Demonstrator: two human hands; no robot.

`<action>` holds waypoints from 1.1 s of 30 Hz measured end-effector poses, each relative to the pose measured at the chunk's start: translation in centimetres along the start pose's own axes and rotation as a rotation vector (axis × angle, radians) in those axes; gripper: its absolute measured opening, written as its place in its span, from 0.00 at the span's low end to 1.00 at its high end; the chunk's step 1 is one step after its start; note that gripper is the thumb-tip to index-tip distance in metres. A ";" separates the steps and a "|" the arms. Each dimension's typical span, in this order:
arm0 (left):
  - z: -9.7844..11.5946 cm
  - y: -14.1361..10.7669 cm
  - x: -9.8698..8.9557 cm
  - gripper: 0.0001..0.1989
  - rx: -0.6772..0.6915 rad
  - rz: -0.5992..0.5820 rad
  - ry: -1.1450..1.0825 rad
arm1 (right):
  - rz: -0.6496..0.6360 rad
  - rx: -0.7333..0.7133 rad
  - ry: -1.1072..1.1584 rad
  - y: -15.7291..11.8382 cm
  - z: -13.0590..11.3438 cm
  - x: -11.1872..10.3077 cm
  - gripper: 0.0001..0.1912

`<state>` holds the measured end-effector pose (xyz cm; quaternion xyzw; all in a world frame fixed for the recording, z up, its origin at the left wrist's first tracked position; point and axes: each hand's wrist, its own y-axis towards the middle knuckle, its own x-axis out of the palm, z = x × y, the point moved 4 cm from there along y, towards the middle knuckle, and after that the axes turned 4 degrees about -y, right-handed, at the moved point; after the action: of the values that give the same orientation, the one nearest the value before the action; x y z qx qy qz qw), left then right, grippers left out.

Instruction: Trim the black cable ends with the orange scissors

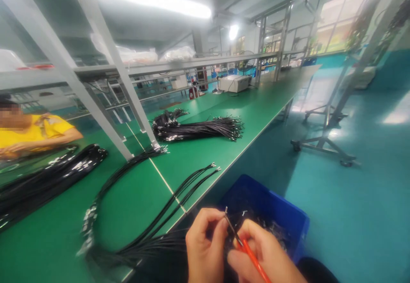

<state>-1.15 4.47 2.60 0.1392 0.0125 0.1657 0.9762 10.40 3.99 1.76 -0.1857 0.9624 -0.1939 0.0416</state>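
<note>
In the head view, my right hand (261, 249) is closed round a slim hand tool with a red handle (253, 259) and a thin metal shaft; its exact kind does not show. The tool's tip reaches the fingertips of my left hand (205, 240). Thumb and forefinger are pinched there, by a small metal end (226, 209) that looks like a cable end. Black cables with metal ends (192, 178) run across the table edge beside my left hand. Just beyond my hands is a blue bin (301, 223) with small, blurred pieces in it.
On the green table (128, 219) lie a bundle of black cables (198, 129) and a larger bundle (64, 172) at left. Grey shelf posts (134, 103) rise from the table. A person in a yellow top (48, 129) sits across. A wheeled stand (326, 140) is on the floor at right.
</note>
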 end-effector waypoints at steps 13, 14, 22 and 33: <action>-0.3 -0.2 0.6 0.05 0.014 0.014 0.046 | 0.043 0.047 -0.055 0.0 0.2 -0.8 0.12; -0.3 -0.2 0.6 0.05 0.019 0.016 0.056 | 0.049 0.034 -0.049 0.0 0.4 -0.9 0.12; 0.4 -0.5 1.0 0.05 0.120 0.006 0.165 | 0.555 -0.381 0.150 -0.6 -1.2 -2.6 0.14; 0.4 -1.2 1.4 0.09 0.053 -0.079 0.123 | 0.585 -0.433 0.417 0.6 -0.1 -0.8 0.13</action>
<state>0.64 3.70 2.68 0.1540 0.0825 0.1352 0.9753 10.87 4.85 1.59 0.1340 0.9809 -0.0007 -0.1407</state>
